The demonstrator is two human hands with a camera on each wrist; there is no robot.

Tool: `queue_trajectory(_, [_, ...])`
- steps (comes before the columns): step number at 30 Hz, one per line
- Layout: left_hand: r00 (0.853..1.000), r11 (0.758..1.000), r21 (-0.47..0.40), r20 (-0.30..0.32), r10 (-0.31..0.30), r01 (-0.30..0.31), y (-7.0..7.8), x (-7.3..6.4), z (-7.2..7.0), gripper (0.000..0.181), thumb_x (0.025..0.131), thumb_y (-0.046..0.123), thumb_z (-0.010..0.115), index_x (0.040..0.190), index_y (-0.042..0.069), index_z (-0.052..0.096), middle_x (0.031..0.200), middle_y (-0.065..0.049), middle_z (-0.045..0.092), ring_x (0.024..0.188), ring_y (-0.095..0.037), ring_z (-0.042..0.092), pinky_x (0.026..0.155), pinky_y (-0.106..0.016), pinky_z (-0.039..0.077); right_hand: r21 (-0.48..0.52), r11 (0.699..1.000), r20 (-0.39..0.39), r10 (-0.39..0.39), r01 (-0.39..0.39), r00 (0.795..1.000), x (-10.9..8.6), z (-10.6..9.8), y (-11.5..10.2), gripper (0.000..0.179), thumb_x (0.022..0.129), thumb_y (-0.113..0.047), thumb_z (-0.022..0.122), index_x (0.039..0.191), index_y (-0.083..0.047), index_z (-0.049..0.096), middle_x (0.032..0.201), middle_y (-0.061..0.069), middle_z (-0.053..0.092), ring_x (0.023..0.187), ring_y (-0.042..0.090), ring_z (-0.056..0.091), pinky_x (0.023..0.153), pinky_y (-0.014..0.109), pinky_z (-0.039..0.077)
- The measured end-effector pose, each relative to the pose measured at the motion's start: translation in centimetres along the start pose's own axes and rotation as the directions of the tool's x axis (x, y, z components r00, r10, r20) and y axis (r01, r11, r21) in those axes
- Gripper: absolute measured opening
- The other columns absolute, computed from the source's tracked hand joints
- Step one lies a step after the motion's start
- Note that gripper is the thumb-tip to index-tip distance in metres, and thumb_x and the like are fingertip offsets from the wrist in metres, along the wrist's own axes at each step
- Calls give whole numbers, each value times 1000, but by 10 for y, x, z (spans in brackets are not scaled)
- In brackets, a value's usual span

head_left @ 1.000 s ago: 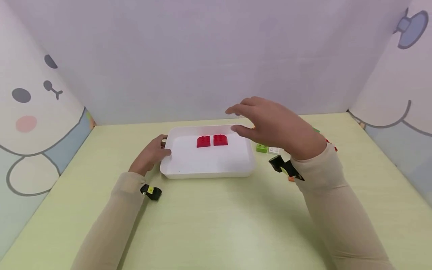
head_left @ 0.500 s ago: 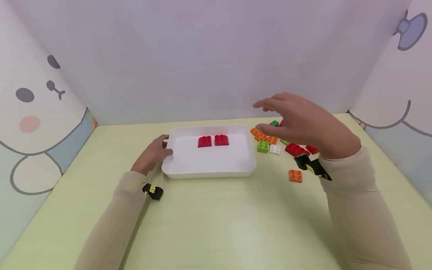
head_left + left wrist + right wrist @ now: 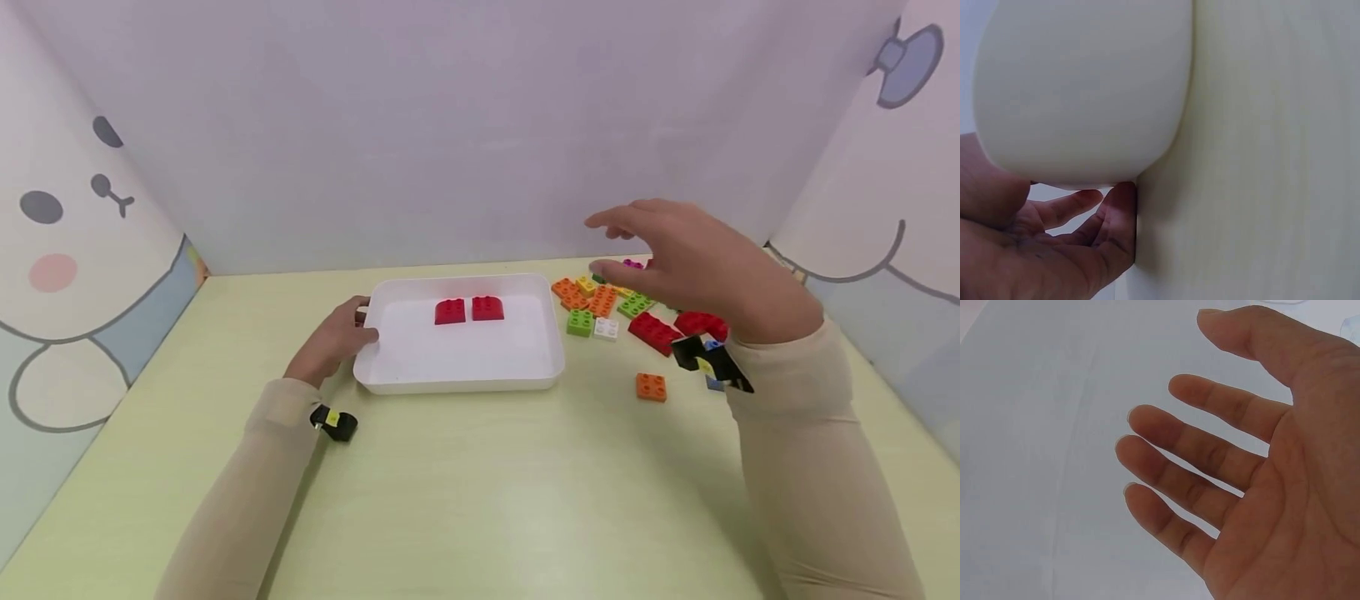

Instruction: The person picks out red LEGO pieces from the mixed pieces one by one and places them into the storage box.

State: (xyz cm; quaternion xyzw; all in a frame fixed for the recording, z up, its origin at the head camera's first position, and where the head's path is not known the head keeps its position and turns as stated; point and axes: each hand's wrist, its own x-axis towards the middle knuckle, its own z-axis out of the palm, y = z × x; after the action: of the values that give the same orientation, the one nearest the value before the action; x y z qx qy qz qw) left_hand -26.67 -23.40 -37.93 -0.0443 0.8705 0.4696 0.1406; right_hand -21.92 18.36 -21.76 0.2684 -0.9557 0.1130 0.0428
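Observation:
My left hand [image 3: 333, 340] grips the left end of a white tray [image 3: 457, 387], its thumb over the rim and its fingers against the outer wall. In the left wrist view the tray's corner [image 3: 1085, 94] sits above the curled fingers [image 3: 1119, 212]. Two red toy bricks, a left one [image 3: 450, 312] and a right one [image 3: 487, 308], stand side by side inside the tray. My right hand [image 3: 682, 258] hovers over loose bricks at the right, holding nothing. From the right wrist, its palm [image 3: 1272, 506] shows bare with the fingers spread and loosely extended.
Right of the tray lie several loose bricks: lime [image 3: 579, 322], white [image 3: 606, 329], a long red one [image 3: 655, 333] and orange [image 3: 651, 387] among them. My right hand and wrist partly cover others. A pale wall [image 3: 465, 150] rises behind the table.
My right hand has moved rightward from above the tray's right edge to above the loose bricks, uncovering many of them. The left hand keeps its hold on the tray.

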Motion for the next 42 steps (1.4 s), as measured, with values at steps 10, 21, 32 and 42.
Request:
queue_trajectory(10, [1000,1000,11,3,-10,10,-1,-2,0,69,99,4,50,160,3,19,151,-27,36,130,-39,43,105,-49,44,10,996,-95,89,-89,991,-5,-4,26,47,97,-31,69,138,-10,60,126,18,63,114,36,56,89,58,50])
queue_trajectory(21, [1000,1000,-3,2,-3,3,-1,-1,0,69,99,3,50,160,3,18,151,-27,36,129,-39,44,104,-49,45,6,966,220,250,-258,943,12,15,61,65,94,-38,72,144,-1,52,134,27,56,118,45,52,86,58,53])
queue_trajectory(32, [1000,1000,-15,19,15,-14,-1,-4,1,69,99,3,49,160,1,17,152,-28,34,131,-40,44,104,-50,44,3,909,469,366,-416,803,15,43,87,72,88,-41,77,138,4,53,133,28,52,113,44,49,83,54,54])
queue_trajectory(42, [999,1000,-15,33,13,-12,0,-7,-1,70,99,3,48,161,1,15,154,-29,32,134,-42,41,106,-51,42,-18,918,439,363,-396,822,10,52,88,68,89,-43,75,136,3,56,123,24,59,105,38,55,79,51,55])
